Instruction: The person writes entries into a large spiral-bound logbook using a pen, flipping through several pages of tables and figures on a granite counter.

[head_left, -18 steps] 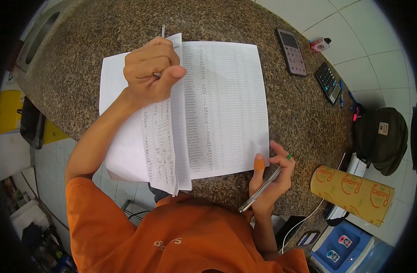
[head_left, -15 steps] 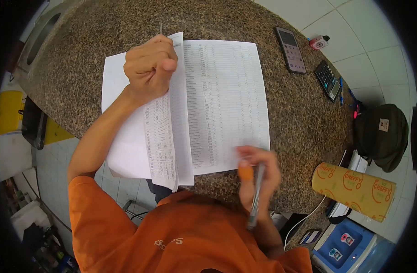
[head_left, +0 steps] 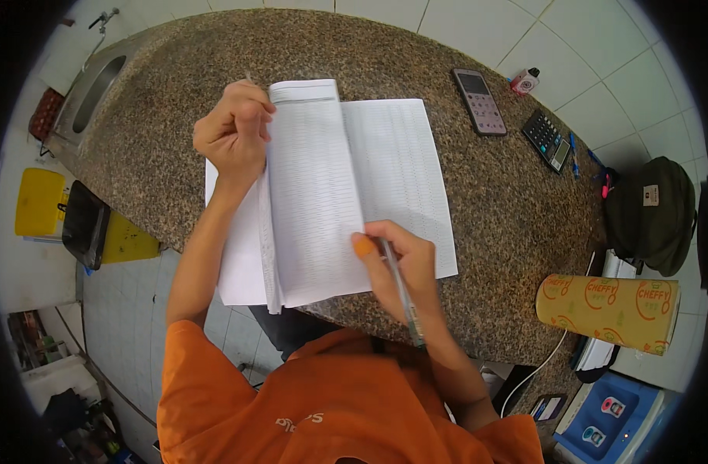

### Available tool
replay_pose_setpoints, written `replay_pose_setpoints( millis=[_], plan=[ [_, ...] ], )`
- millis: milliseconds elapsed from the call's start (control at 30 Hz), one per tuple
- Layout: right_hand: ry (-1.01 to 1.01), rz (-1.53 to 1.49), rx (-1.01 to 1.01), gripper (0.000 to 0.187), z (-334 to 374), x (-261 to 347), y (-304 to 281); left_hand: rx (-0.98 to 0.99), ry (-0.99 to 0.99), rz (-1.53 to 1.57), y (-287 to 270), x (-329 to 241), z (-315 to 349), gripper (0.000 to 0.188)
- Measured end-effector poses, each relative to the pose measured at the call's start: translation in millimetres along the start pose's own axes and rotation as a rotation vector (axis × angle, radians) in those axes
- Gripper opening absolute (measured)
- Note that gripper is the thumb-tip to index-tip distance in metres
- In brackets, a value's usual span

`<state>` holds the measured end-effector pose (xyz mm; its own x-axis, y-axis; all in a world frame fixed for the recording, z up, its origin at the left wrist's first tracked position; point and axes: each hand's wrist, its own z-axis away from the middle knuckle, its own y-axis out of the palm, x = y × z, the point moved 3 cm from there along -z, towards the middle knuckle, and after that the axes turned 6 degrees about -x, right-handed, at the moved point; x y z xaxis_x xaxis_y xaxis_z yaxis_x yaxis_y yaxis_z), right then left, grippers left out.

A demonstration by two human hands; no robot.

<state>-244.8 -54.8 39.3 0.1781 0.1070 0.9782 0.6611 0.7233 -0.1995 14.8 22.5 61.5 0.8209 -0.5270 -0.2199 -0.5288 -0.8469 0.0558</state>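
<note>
Printed sheets [head_left: 311, 193] with rows of small lines lie as an opened stack on the counter. My left hand [head_left: 236, 124] is closed at the upper left of the stack, gripping the turned-back pages [head_left: 266, 240], which stand up as a narrow fold. A thin grey tip, whose kind I cannot make out, sticks up behind that fist. With an orange cover on its thumb, my right hand [head_left: 406, 267] pinches the right edge of a page over the lower sheet [head_left: 404, 178]. A clear pen [head_left: 402, 290] is held along the same hand, pointing down toward me.
On the speckled stone counter [head_left: 493, 201], a phone [head_left: 479, 102], a small pink-and-white bottle [head_left: 525, 81] and a calculator [head_left: 547, 141] stand right of the papers. Farther right are a dark green bag [head_left: 651, 216] and a yellow printed roll [head_left: 609, 311]. A sink [head_left: 98, 94] is at far left.
My right hand has moved up and left from the lower right onto the page edge. A page now lies farther right across the lower sheet. The view has shifted a little.
</note>
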Motion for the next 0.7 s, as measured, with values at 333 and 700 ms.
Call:
replay_pose_setpoints(
  millis=[333,700],
  plan=[
    [0.134,-0.058,0.061,0.023,0,-17,-48,0.125,-1.169,-0.610,-37,-99,41,0.046],
    [0.107,-0.095,0.097,0.018,-32,-21,-75,-0.067,-1.471,-0.529,-55,-150,41,0.044]
  ],
)
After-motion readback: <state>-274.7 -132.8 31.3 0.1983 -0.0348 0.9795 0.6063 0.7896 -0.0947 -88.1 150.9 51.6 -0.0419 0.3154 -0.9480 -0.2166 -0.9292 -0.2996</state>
